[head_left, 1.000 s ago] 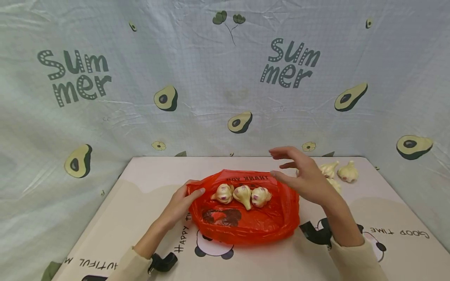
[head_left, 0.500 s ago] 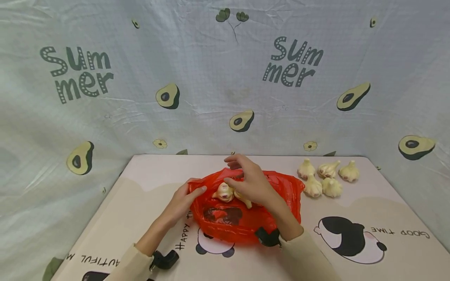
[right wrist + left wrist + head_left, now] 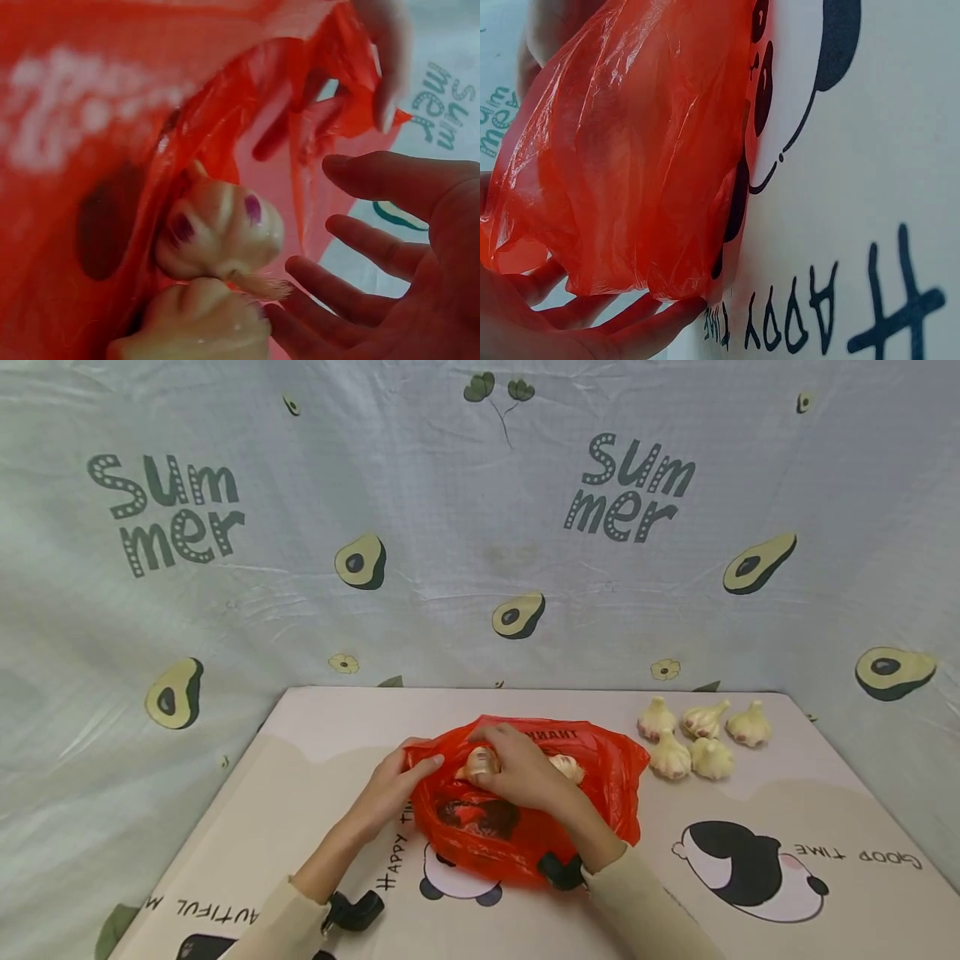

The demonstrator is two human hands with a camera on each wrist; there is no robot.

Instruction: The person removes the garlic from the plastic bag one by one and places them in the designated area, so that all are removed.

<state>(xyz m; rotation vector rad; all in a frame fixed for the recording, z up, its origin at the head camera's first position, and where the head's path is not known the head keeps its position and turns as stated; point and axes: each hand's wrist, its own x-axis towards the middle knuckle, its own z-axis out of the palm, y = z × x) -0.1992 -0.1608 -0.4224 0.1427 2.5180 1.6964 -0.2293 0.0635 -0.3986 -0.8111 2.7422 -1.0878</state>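
A red plastic bag point(image 3: 618, 777) lies with its mouth spread on the table. My left hand point(image 3: 386, 793) grips its left rim, thumb inside; in the left wrist view the fingers point(image 3: 641, 326) lie along its outside. My right hand point(image 3: 528, 772) is inside the mouth, over the garlic. In the right wrist view its fingers point(image 3: 360, 289) are spread beside a garlic bulb point(image 3: 221, 236), with another bulb point(image 3: 187, 322) below. In the head view the left garlic bulb point(image 3: 480, 763) shows by my thumb, and the right garlic bulb point(image 3: 567, 768) beyond my hand. The middle one is hidden.
Several garlic bulbs point(image 3: 670, 755) stand grouped at the table's back right. A printed cloth point(image 3: 420, 510) hangs as a wall behind the table point(image 3: 337, 718). A dark object point(image 3: 204, 946) lies at the front left edge, partly cut off.
My right hand has come from the right, near the loose garlic, across and down into the bag. My left hand keeps its grip on the rim. The bag's right side shifted slightly.
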